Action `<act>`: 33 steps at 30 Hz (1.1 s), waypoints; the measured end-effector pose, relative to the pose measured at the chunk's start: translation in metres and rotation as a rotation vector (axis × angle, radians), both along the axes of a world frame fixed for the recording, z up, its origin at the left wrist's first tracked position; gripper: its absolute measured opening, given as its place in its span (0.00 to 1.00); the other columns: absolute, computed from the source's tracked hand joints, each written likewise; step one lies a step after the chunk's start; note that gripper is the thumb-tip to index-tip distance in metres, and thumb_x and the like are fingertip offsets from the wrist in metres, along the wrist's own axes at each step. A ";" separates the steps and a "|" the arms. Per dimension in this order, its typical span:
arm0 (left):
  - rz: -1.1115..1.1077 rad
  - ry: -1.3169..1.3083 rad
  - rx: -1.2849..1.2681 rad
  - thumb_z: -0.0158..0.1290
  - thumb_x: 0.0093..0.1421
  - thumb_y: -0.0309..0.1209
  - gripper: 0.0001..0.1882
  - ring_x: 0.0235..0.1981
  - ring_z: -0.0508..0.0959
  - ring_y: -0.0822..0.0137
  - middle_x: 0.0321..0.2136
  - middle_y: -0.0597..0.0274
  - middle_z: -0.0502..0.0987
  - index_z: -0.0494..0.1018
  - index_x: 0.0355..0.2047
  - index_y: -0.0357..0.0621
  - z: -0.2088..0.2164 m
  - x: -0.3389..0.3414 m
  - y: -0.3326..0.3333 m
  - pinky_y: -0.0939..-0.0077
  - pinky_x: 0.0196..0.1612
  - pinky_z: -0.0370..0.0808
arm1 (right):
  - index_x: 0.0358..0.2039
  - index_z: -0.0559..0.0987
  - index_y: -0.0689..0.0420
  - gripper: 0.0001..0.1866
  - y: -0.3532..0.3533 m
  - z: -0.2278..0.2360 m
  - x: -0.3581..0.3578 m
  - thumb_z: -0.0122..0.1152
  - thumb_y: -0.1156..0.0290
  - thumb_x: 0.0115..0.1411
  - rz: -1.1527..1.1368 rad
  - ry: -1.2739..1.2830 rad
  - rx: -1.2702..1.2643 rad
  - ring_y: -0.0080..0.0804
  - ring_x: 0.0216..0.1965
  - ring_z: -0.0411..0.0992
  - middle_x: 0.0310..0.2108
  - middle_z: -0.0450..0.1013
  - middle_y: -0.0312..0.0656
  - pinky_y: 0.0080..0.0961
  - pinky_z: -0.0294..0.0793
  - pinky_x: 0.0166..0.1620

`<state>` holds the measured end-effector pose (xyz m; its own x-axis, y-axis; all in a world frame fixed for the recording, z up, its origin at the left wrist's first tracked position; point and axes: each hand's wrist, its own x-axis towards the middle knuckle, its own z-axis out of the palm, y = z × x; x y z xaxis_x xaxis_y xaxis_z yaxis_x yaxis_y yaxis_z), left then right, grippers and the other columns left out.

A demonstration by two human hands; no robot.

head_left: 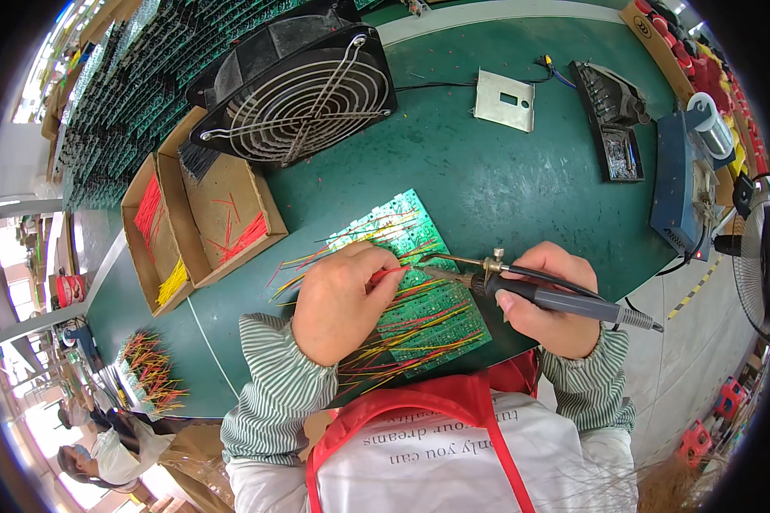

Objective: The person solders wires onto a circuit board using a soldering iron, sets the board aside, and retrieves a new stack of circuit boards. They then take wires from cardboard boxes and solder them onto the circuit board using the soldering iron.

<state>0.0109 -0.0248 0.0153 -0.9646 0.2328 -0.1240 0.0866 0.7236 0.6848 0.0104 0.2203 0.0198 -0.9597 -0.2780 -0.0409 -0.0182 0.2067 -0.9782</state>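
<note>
A green circuit board panel (412,218) lies at a slant before me, with several red, yellow and dark wires (402,363) sticking out over its left side. My left hand (344,299) rests over the panel's left part, thumb and fingers pinched on a red wire (388,274). In my right hand (556,299) is a grey-handled soldering iron (565,299) with a thin solder feed tube and brass fitting attached. Its tip reaches the board just right of the pinched wire's end. Exact contact at the tip is too small to make out.
A black fan (304,98) with a wire guard stands at the back left. Beside it, a divided cardboard box (231,209) holds red and yellow wires. A metal plate (504,101), a black tray (616,154) and a blue soldering station (683,184) with a solder spool are at right.
</note>
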 end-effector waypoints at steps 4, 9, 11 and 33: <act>0.016 -0.010 0.019 0.58 0.53 0.26 0.06 0.20 0.73 0.68 0.22 0.59 0.74 0.75 0.28 0.36 -0.003 0.001 -0.001 0.75 0.25 0.70 | 0.27 0.74 0.61 0.10 0.001 0.000 -0.001 0.66 0.73 0.46 0.026 0.043 0.042 0.18 0.20 0.71 0.19 0.73 0.36 0.16 0.68 0.25; 0.002 -0.003 0.004 0.58 0.53 0.26 0.06 0.20 0.74 0.67 0.22 0.58 0.74 0.75 0.27 0.36 -0.001 0.000 -0.001 0.76 0.25 0.70 | 0.27 0.74 0.61 0.10 0.002 0.002 0.001 0.66 0.73 0.46 -0.015 -0.031 -0.013 0.17 0.20 0.70 0.19 0.73 0.35 0.15 0.68 0.25; 0.000 -0.004 -0.003 0.58 0.53 0.26 0.06 0.20 0.74 0.67 0.23 0.58 0.74 0.75 0.28 0.36 -0.002 0.000 -0.001 0.76 0.25 0.70 | 0.27 0.74 0.61 0.10 0.005 0.002 0.001 0.66 0.73 0.46 -0.027 -0.024 -0.019 0.17 0.20 0.70 0.19 0.73 0.35 0.15 0.68 0.24; -0.068 0.138 -0.025 0.58 0.52 0.27 0.05 0.20 0.74 0.62 0.22 0.57 0.73 0.74 0.26 0.38 -0.008 -0.010 0.021 0.71 0.25 0.70 | 0.28 0.74 0.62 0.10 0.017 0.000 0.002 0.65 0.76 0.46 -0.092 -0.058 -0.037 0.16 0.21 0.69 0.20 0.72 0.35 0.15 0.67 0.25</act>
<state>0.0010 -0.0036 0.0076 -0.9551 0.2964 0.0023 0.2280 0.7296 0.6447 0.0122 0.2376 0.0197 -0.9776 -0.1911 -0.0882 0.0558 0.1687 -0.9841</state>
